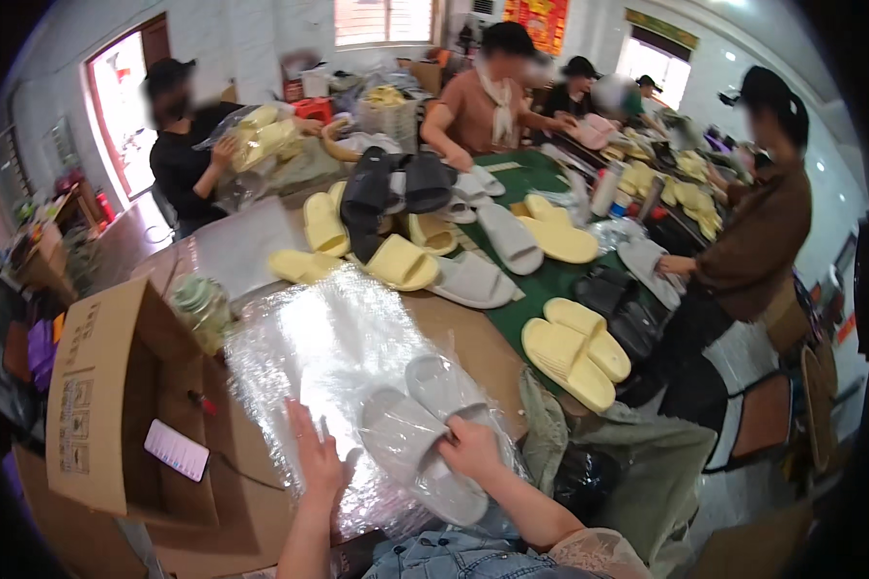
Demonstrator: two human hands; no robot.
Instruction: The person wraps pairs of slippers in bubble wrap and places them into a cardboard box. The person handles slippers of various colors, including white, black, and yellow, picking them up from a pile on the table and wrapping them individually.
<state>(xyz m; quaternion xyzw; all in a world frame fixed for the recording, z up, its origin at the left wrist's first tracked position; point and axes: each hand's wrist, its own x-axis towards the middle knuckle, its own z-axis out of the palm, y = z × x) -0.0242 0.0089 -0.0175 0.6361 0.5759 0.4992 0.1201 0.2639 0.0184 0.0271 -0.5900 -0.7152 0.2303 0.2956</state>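
Observation:
A pair of light grey slippers (396,425), in a clear plastic bag, lies at the front of the table. Around the strap of one of them my right hand (471,450) is closed. To its left, my left hand (316,457) is open with fingers stretched out, over a stack of shiny clear plastic bags (309,323); it holds nothing. Beyond the stack is a heap of loose slippers in yellow, grey and black, with a yellow slipper (403,262) at its near side. A pair of yellow slippers (574,352) rests farther right, on green cloth.
On my left stands an open cardboard box (92,415), with a phone (177,450) on its flap. A glass jar (201,307) is behind it. Black slippers (628,311) lie at the right. Several people work around the table; one at the right touches a grey slipper (652,270).

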